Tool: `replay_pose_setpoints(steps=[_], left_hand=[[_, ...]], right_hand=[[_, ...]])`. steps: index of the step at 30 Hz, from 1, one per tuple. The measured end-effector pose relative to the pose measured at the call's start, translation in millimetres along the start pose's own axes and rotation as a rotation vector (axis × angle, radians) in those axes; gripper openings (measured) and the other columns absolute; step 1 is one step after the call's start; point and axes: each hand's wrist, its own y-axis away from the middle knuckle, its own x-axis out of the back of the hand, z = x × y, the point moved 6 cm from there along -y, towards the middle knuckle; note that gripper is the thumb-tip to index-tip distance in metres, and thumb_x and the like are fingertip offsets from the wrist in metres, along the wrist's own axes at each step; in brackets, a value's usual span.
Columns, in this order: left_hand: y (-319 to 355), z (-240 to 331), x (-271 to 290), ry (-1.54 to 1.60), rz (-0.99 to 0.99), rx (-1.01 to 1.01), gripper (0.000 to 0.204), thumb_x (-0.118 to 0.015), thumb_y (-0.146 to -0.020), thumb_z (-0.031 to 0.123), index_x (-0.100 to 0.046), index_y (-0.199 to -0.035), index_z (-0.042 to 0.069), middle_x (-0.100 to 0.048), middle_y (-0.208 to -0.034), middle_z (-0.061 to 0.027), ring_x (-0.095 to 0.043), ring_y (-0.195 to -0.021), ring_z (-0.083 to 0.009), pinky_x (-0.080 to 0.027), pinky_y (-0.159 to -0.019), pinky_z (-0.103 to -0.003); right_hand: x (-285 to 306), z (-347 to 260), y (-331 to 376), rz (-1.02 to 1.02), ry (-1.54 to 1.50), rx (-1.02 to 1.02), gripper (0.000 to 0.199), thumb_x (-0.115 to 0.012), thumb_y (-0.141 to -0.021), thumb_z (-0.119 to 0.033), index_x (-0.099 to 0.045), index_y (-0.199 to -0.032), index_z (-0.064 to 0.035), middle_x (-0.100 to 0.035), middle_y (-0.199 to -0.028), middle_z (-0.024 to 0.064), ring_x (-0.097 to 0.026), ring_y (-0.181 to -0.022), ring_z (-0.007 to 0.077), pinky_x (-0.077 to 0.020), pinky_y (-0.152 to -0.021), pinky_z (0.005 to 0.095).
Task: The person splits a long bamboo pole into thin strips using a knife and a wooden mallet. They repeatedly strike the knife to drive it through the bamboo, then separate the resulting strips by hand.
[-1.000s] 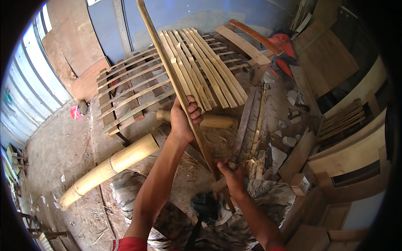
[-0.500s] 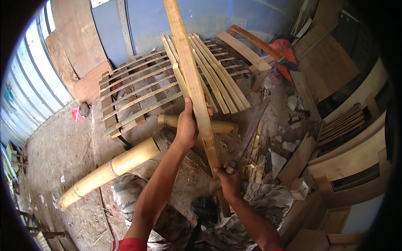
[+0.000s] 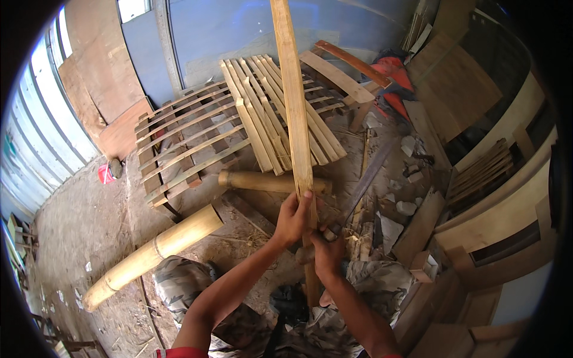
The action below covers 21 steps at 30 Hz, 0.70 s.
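Note:
A long split-bamboo strip (image 3: 293, 101) stands nearly upright in front of me, its top running out of the upper edge. My left hand (image 3: 292, 219) is closed around the strip low down, with the thumb lying along it. Just below and to the right, my right hand (image 3: 329, 255) grips the wooden handle of a machete (image 3: 369, 182) and touches the strip's edge. The long dark blade points up and away to the right, apart from the strip. Below my hands, the strip's lower end reaches down between my camouflage-clad legs (image 3: 179, 277).
A thick bamboo pole (image 3: 156, 252) lies at the left, and a shorter one (image 3: 253, 181) lies ahead. Several cut bamboo strips (image 3: 258, 119) rest on a slatted frame (image 3: 190, 143). Rubble (image 3: 407, 207) and boards (image 3: 421, 230) lie at the right; a red can (image 3: 106, 174) sits far left.
My left hand has slid down the strip, close to my right hand. The strip's upper part has swung rightward and stands more upright. My right hand still holds the machete.

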Motion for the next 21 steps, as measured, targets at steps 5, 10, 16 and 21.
replay_pose_setpoints(steps=[5,10,16,21], left_hand=[[16,-2,-8,0.042,-0.056,-0.078,0.029,-0.043,-0.105,0.031,-0.047,-0.117,0.005,-0.060,-0.085,-0.0042,-0.057,-0.069,-0.0098,-0.047,-0.058,-0.025],[6,16,-10,-0.078,-0.051,-0.249,0.028,-0.044,-0.105,0.031,-0.044,-0.119,0.007,-0.057,-0.080,-0.0042,-0.059,-0.065,-0.0128,-0.048,-0.056,-0.026],[-6,49,13,0.127,-0.073,0.018,0.029,-0.042,-0.104,0.038,-0.044,-0.116,0.012,-0.056,-0.076,-0.0066,-0.058,-0.057,-0.0164,-0.051,-0.049,-0.030],[1,87,15,0.024,-0.157,0.162,0.065,-0.019,-0.100,0.063,-0.050,-0.110,0.008,-0.053,-0.070,-0.0058,-0.052,-0.046,-0.0175,-0.045,-0.043,-0.029]], right_hand=[[-5,-4,-3,-0.043,-0.135,0.003,0.019,-0.072,-0.085,-0.006,-0.052,-0.086,-0.0069,-0.058,-0.082,-0.0012,-0.055,-0.078,0.0088,-0.0451,-0.071,0.0260],[16,-20,-17,-0.084,-0.043,0.007,0.020,-0.073,-0.086,-0.009,-0.053,-0.090,-0.0072,-0.064,-0.089,0.0030,-0.059,-0.081,0.0105,-0.0473,-0.071,0.0256],[34,-90,-43,-0.107,0.292,0.064,0.026,-0.074,-0.088,-0.025,-0.057,-0.091,-0.0048,-0.061,-0.071,0.0032,-0.052,-0.048,0.0097,-0.0405,-0.046,0.0247],[27,-112,-62,-0.184,0.522,0.212,0.031,-0.071,-0.090,-0.032,-0.057,-0.082,-0.0053,-0.049,-0.064,-0.0029,-0.045,-0.050,0.0069,-0.0360,-0.046,0.0256]])
